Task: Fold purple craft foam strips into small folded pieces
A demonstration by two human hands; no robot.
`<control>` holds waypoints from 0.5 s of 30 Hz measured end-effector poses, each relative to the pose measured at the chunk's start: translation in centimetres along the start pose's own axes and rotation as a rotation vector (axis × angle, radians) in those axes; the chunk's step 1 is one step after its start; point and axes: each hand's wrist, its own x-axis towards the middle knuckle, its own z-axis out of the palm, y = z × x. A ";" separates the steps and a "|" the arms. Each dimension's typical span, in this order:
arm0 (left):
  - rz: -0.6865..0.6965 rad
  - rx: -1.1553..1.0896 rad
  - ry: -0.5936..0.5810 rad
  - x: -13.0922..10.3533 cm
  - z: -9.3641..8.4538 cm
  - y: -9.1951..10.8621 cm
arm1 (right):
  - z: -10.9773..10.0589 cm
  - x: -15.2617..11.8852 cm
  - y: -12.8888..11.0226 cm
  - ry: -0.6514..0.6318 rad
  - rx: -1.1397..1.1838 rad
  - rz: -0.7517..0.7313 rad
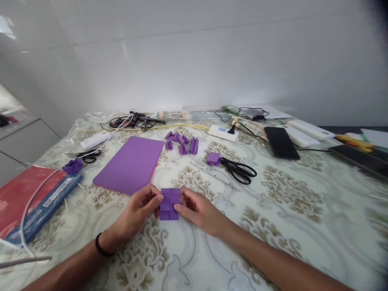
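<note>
A small purple piece of paper (169, 204), creased into a grid, is held up between my two hands over the patterned tablecloth. My left hand (142, 208) pinches its left edge, thumb in front. On the opposite edge, my right hand (197, 208) grips it the same way, with fingertips behind the sheet. Beyond my hands lie several folded purple paper pieces (183, 139). A stack of purple paper (130, 163) is to the left of them. Farther right, a small folded purple square (214, 158) touches the black-handled scissors (242, 171).
A clear ruler (215, 176) lies near the scissors. At the back are a white power strip (223, 133) and a glue gun with tangled cables (136, 120). A black phone (281, 142) is on the right. A red paper pack (30, 194) and crumpled purple paper (72, 165) are at left.
</note>
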 end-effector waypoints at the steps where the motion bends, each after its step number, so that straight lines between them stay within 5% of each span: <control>1: 0.003 -0.018 0.000 0.0 0.0 0.0 | 0.0 0.0 0.0 -0.006 -0.025 0.003; 15: -0.056 0.213 -0.160 0.1 -0.2 -0.7 | -0.1 0.1 0.3 0.016 -0.163 0.001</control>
